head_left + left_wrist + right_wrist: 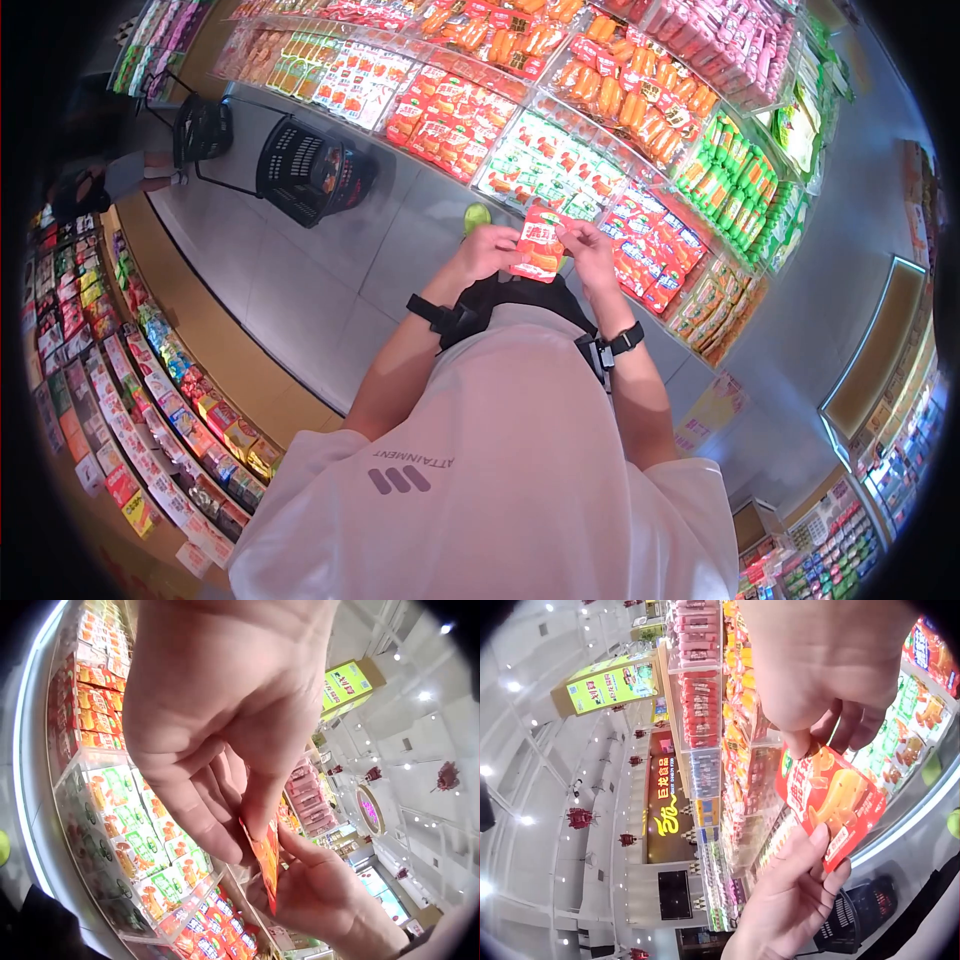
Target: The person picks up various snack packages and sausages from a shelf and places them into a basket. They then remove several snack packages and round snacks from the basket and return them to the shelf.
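Observation:
Both hands hold a small red snack packet (540, 244) with a sausage picture and white lettering, in front of the body at the edge of the display. My left hand (487, 252) pinches one side between thumb and fingers. On the opposite side, my right hand (592, 252) pinches the edge near an upper corner. The left wrist view shows the packet (266, 862) nearly edge-on, thin and flat. Its printed face turns toward the right wrist view, where the packet (831, 799) spans between the right hand (829, 682) above and the left hand (795, 889) below.
Clear-walled bins hold red packets (450, 120), green-and-white packets (550, 165), blue-and-red packets (655, 250) and green-wrapped snacks (730, 180). A black shopping basket (300, 170) stands on the grey floor at left, near another person (125, 175). Curved snack shelves (150, 400) line the left side.

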### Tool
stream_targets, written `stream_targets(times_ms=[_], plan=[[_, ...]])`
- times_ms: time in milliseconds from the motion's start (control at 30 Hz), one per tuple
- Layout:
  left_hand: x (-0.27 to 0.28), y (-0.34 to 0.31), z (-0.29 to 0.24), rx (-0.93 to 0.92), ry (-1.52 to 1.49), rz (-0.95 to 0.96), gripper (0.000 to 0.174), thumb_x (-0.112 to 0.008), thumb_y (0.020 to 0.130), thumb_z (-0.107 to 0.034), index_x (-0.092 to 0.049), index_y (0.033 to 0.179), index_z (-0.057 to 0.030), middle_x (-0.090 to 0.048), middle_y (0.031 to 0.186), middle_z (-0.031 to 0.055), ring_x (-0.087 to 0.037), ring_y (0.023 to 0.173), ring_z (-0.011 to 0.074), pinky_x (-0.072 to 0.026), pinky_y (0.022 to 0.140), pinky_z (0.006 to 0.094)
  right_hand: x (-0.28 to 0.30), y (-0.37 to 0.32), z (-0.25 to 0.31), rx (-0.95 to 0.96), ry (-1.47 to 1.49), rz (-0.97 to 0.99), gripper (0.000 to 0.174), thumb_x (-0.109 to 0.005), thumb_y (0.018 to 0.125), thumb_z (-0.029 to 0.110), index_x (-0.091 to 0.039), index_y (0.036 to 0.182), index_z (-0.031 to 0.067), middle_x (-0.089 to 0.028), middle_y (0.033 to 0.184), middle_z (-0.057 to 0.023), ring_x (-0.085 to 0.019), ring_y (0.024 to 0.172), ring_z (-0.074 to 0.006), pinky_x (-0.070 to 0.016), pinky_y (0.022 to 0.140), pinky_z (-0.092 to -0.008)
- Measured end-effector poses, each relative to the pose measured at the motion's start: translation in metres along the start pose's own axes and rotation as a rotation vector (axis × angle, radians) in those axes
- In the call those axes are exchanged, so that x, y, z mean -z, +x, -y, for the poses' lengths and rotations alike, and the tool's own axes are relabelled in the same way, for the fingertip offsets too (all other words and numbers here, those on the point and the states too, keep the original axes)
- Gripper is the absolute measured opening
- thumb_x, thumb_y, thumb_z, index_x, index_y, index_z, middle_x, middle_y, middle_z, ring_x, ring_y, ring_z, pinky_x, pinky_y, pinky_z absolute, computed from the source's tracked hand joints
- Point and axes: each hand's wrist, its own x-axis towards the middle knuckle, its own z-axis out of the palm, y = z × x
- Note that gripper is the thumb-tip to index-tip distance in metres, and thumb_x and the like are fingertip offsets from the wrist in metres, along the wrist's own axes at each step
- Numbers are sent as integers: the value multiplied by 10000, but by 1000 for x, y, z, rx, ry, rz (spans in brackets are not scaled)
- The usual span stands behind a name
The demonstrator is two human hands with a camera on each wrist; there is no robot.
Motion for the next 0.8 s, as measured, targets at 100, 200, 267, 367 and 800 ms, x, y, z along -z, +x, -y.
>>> stream_targets(times_ms=[100, 200, 267, 367, 800], plan=[[10, -5, 2, -42, -9, -127, 248, -644, 804, -3, -623, 1048, 36, -675, 872, 95, -619, 731, 99, -494, 615, 230, -13, 7, 6, -24, -75, 13, 69, -641, 857, 127, -625, 879, 63, -607, 755, 32, -554, 703, -54, -441, 644, -220], [26, -10, -9, -38, -58, -220, 221, -639, 814, -11, -631, 1028, 46, -671, 901, 97, -627, 774, 110, -503, 636, 233, -32, 24, 4, -26, -127, 22, 77, -650, 852, 138, -629, 873, 67, -603, 761, 44, -540, 707, -53, -427, 643, -217], [43, -12, -15, -27, -95, -253, 224, -648, 813, -26, -632, 1025, 45, -671, 898, 94, -627, 770, 108, -503, 634, 232, -54, 33, 4, -12, -123, 10, 62, -649, 846, 115, -633, 862, 57, -603, 767, 35, -529, 703, -50, -413, 640, -208], [98, -11, -18, -51, -84, -274, 249, -670, 807, -63, -634, 1033, 34, -671, 895, 87, -625, 762, 107, -502, 632, 232, -112, 55, 6, -73, -87, 32, 60, -648, 842, 94, -634, 869, 42, -624, 820, 8, -541, 729, -56, -412, 659, -200], [344, -34, 40, 115, -269, -451, 376, -689, 806, -162, -558, 1133, -29, -649, 875, 69, -610, 770, 123, -493, 659, 236, -255, 179, -68, -211, -340, -29, 160, -623, 881, 188, -507, 835, 88, -489, 714, 49, -467, 641, -48, -424, 614, -221]])
